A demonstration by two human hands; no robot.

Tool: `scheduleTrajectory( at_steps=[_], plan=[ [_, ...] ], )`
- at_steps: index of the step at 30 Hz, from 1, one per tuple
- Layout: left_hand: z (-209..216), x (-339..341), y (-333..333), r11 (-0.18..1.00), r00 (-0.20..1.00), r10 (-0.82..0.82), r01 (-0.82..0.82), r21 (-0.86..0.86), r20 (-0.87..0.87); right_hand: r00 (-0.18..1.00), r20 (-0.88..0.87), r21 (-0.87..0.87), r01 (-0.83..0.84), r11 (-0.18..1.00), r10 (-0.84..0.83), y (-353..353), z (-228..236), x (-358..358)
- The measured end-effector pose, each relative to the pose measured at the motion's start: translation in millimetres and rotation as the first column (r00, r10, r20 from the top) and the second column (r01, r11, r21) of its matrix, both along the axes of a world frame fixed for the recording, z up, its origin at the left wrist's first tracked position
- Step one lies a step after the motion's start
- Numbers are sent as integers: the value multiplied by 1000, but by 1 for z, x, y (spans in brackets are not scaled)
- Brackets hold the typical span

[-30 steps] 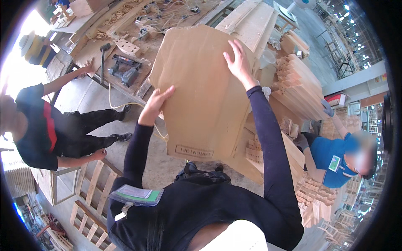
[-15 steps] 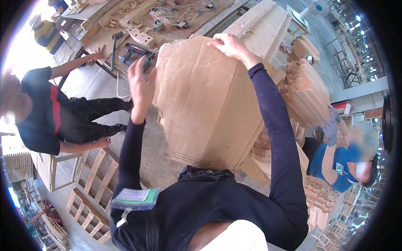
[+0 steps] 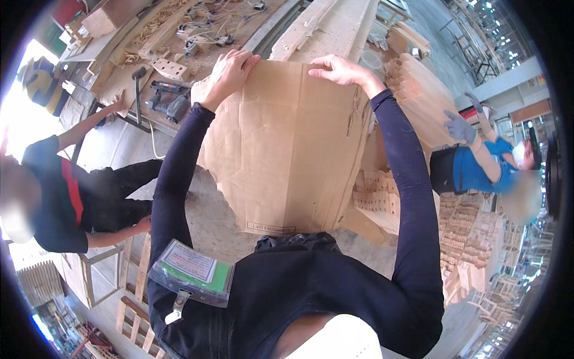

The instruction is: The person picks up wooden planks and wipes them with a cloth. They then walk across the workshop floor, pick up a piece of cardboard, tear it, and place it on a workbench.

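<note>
A large sheet of brown cardboard (image 3: 275,143) spans the space before my body, its lower edge near my waist. My left hand (image 3: 228,76) grips its far edge toward the left, fingers curled over the top. Farther right on that same edge, my right hand (image 3: 339,70) holds on, with thumb and fingers closed over the cardboard. Creases run along the sheet, and its right side looks torn. The parts of my fingers behind the edge are hidden.
A workbench with a black nail gun (image 3: 170,102), a hammer (image 3: 137,84) and a drilled wooden block (image 3: 169,68) lies far left. Stacked wooden parts (image 3: 418,99) stand at right. One person (image 3: 54,197) is at left, another in blue (image 3: 478,161) at right. Wooden pallets (image 3: 134,317) lie lower left.
My left hand, open beside the cardboard before, has taken hold of its far edge. The sheet has shifted slightly left and turned. The person at right has raised their gloved hands.
</note>
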State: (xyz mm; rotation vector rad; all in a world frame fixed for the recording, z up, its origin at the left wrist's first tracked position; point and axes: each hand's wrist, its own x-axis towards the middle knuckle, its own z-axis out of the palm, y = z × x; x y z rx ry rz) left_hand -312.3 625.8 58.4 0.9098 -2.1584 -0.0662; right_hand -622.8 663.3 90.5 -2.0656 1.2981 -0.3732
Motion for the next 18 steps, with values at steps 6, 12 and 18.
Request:
scheduleTrajectory(
  at_steps=[6, 12, 18],
  plan=[
    [43, -62, 23, 875, 849, -455, 370, 313, 269, 986, -157, 25, 63, 998, -59, 17, 15, 15],
    [60, -87, 2, 702, 586, -663, 271, 658, 466, 964, -29, -277, 245, 929, -263, 48, 8, 41],
    [30, -85, 8, 797, 786, -501, 255, 548, 363, 875, 12, -477, 430, 766, -484, 52, -17, 48]
  ],
)
